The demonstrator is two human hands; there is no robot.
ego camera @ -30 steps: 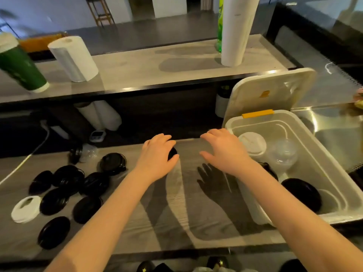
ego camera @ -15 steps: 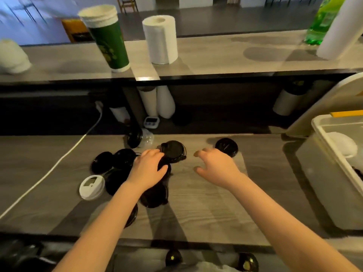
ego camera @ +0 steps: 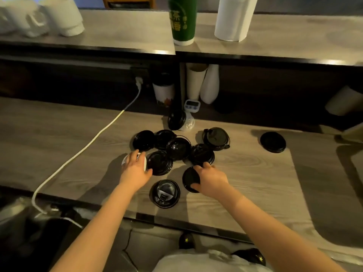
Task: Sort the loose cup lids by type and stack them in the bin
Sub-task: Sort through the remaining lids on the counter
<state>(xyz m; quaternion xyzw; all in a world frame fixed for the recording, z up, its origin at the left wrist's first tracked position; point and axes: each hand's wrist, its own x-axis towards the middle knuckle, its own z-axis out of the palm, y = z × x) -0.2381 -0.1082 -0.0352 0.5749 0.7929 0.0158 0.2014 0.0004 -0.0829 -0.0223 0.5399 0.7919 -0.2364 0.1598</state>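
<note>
ten black lids (ego camera: 201, 155) and one white lid (ego camera: 144, 162) are counted on the grey wood-grain worktop (ego camera: 255, 173). the white lid is grasped under the left hand (ego camera: 135, 169); a tilted black lid (ego camera: 190, 178) is pinched by the right hand (ego camera: 212, 181). gold characters, not legible, are printed on a green cup (ego camera: 182, 20) on the shelf (ego camera: 127, 30) above.

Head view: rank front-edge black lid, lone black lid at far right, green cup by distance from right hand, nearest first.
1. front-edge black lid: just left of the right hand, toward the person.
2. lone black lid: farther back, to the right.
3. green cup: farthest back, up high, slightly left.
</note>
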